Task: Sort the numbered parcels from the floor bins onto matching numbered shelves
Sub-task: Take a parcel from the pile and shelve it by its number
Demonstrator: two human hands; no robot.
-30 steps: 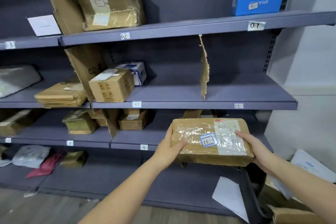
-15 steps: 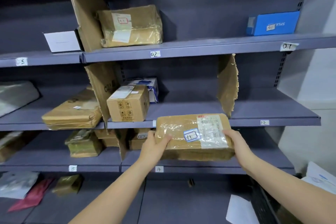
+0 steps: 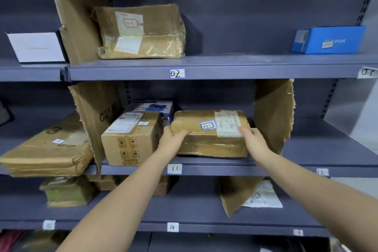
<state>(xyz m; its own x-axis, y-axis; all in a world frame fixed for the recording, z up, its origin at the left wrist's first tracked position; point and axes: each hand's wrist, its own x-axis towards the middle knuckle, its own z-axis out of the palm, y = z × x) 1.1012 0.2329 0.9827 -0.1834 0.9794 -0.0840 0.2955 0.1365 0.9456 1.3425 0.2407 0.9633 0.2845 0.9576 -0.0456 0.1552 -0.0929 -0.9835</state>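
Grey shelf 11 (image 3: 204, 169), taped parcel (image 3: 208, 135) on it, both hands holding

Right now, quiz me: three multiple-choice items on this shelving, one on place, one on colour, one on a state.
1. Where does the parcel tagged 11 lie?
A. On the shelf labelled 11
B. On the shelf labelled 02
C. On the floor

2. What colour is the box on the shelf labelled 01?
A. Red
B. Blue
C. Green

3. How is the parcel held?
A. One hand only
B. Untouched
C. Both hands on it

Key: 1 A, it sits above the 11 label. 2 B, its faces are plainly blue. 3 C, the left hand and the right hand each hold a near corner.
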